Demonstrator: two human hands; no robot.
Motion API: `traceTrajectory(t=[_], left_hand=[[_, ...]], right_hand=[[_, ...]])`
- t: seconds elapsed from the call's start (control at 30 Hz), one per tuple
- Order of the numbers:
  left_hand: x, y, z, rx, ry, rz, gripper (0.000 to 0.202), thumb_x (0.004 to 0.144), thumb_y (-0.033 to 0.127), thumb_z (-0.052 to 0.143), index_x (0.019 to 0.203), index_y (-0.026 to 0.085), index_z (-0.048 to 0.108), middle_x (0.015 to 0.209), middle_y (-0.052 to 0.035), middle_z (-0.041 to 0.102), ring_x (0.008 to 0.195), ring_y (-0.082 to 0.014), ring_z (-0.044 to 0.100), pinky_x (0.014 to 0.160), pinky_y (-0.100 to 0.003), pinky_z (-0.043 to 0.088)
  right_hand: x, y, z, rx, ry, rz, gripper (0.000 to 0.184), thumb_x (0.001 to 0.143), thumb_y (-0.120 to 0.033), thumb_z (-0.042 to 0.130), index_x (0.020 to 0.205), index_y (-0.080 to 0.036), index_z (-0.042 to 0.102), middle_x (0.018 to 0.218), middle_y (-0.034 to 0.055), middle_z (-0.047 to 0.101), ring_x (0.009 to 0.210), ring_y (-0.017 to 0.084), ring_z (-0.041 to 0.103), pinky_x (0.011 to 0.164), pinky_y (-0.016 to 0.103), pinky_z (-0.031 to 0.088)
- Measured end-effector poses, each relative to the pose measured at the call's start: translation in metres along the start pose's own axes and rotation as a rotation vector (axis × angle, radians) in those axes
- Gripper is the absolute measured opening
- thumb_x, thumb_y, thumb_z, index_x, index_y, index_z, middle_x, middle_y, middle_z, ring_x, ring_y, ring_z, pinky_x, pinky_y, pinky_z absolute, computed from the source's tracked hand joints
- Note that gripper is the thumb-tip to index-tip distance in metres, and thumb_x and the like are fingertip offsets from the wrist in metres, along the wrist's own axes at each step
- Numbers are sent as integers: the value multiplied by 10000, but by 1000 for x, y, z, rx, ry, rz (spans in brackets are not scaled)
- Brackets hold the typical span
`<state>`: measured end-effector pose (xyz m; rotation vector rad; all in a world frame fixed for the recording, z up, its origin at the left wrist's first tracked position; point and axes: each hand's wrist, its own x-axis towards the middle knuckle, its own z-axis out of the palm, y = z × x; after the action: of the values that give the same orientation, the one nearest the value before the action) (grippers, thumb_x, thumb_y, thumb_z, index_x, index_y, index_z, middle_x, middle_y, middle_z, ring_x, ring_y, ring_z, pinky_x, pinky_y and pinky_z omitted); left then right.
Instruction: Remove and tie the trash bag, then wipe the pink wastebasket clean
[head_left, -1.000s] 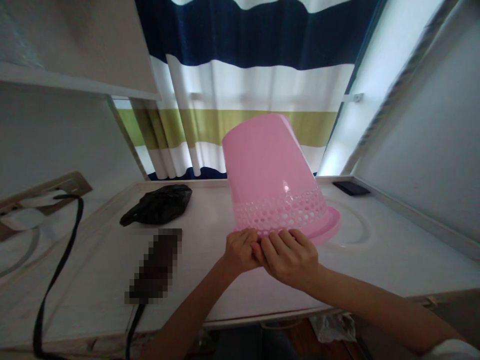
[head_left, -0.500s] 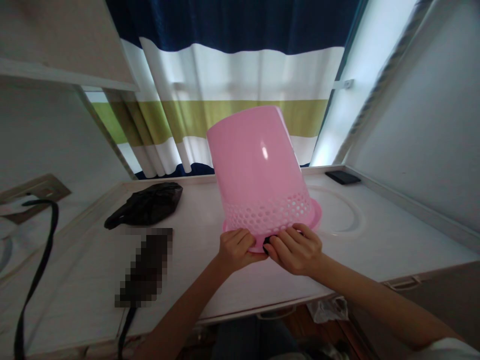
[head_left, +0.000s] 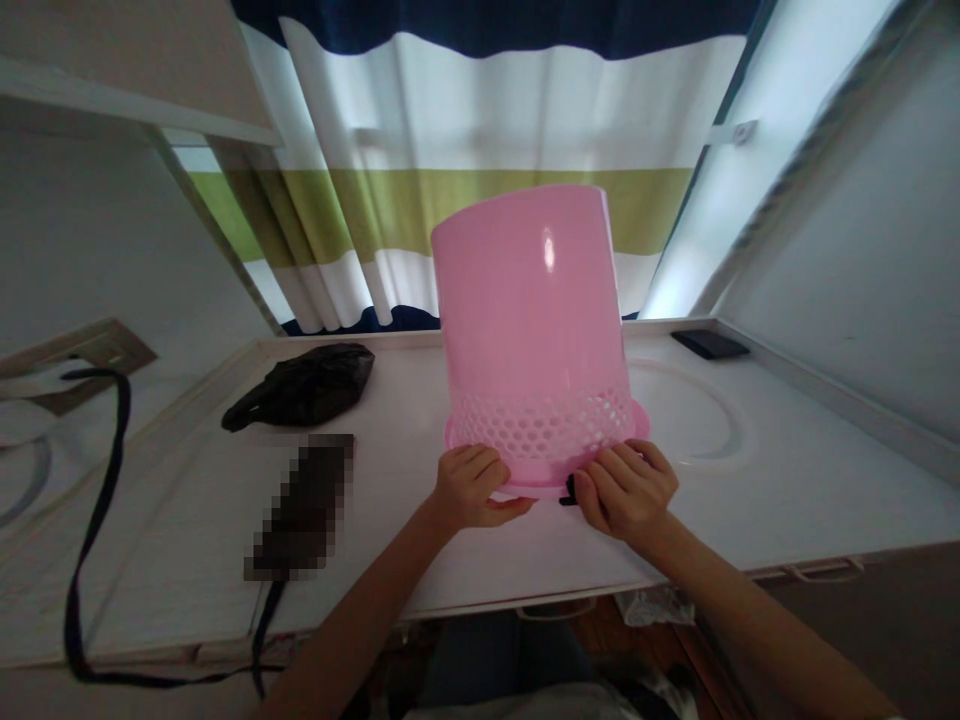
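Note:
A pink plastic wastebasket is tipped over above the desk, its base pointing up and away and its rim towards me. A band of small holes runs around it just inside the rim. My left hand is closed on the near rim, left of its middle, with the thumb underneath. My right hand is closed on the same rim further right. A small black piece shows beside the right thumb; what it belongs to is hidden. The inside of the wastebasket is out of sight.
A crumpled black plastic bag lies at the back left. In front of it is a blurred-out dark object, with a black cord near it. A flat black item lies at the back right. Curtains hang behind the desk.
My right hand has shifted right along the rim, away from my left hand. The wastebasket leans less to the left. The view has shifted slightly.

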<state>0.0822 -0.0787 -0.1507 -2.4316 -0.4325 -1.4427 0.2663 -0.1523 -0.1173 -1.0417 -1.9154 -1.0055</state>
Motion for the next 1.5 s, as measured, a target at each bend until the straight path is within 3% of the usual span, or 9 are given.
traceTrajectory(t=[0.17, 0.3, 0.57, 0.73, 0.93, 1.07, 1.27, 1.4, 1.5], left_hand=[[0, 7, 2, -83, 12, -92, 254, 603, 314, 605, 526, 189, 398, 464, 51, 392, 465, -89, 368, 461, -235, 293], [2, 7, 1, -199, 24, -192, 282, 577, 270, 636, 522, 187, 372, 469, 58, 366, 458, -81, 338, 463, -232, 279], [15, 3, -18, -309, -38, -385, 392, 522, 360, 710, 532, 181, 361, 506, 56, 356, 487, -80, 338, 467, -221, 277], [5, -16, -40, -384, -94, -426, 394, 503, 323, 730, 560, 180, 368, 535, 53, 364, 501, -78, 343, 467, -210, 293], [-11, -42, -73, -220, -269, -547, 322, 596, 403, 656, 768, 177, 503, 833, -56, 534, 819, -187, 498, 724, -342, 414], [3, -18, -90, -39, -188, -510, 378, 700, 404, 554, 1004, 191, 485, 983, -92, 533, 930, -215, 490, 793, -386, 400], [39, 45, -69, 198, -168, -157, 267, 656, 334, 614, 873, 192, 551, 777, -44, 599, 717, -183, 527, 697, -357, 406], [42, 60, -49, 248, -20, -209, 199, 725, 308, 528, 823, 134, 528, 713, -72, 580, 662, -174, 512, 615, -320, 412], [37, 62, -42, 157, -4, -265, 160, 728, 286, 543, 797, 147, 506, 689, -50, 559, 647, -155, 495, 597, -295, 410]], right_hand=[[12, -28, 7, -48, -48, 35, 205, 695, -199, 537, 511, -182, 449, 472, -16, 455, 535, 121, 380, 599, 293, 309], [17, -32, 13, -42, -43, -19, 217, 702, -217, 542, 508, -184, 450, 466, -23, 439, 532, 119, 372, 591, 286, 305], [16, 10, 4, 1, 15, -29, 217, 710, -201, 512, 504, -179, 448, 467, -19, 448, 531, 113, 375, 571, 278, 297], [-3, 45, 5, 149, 62, 22, 194, 726, -123, 417, 542, -169, 460, 512, -1, 475, 541, 108, 404, 552, 267, 294], [-11, 40, 15, 244, 80, -31, 211, 724, -125, 412, 518, -170, 418, 475, -6, 432, 493, 102, 350, 502, 259, 259], [9, 21, 10, 191, 46, -42, 231, 716, -125, 451, 494, -169, 405, 460, -11, 424, 493, 102, 340, 499, 264, 245], [49, -16, -3, 114, 52, -63, 231, 726, -164, 488, 502, -174, 435, 468, -12, 440, 513, 113, 371, 528, 280, 267], [57, -26, -10, 95, 54, -17, 230, 717, -147, 501, 499, -179, 434, 447, -16, 422, 504, 121, 364, 521, 289, 258], [53, -23, -12, 80, 60, -45, 246, 712, -158, 508, 485, -180, 416, 439, -21, 410, 492, 116, 352, 505, 284, 246]])
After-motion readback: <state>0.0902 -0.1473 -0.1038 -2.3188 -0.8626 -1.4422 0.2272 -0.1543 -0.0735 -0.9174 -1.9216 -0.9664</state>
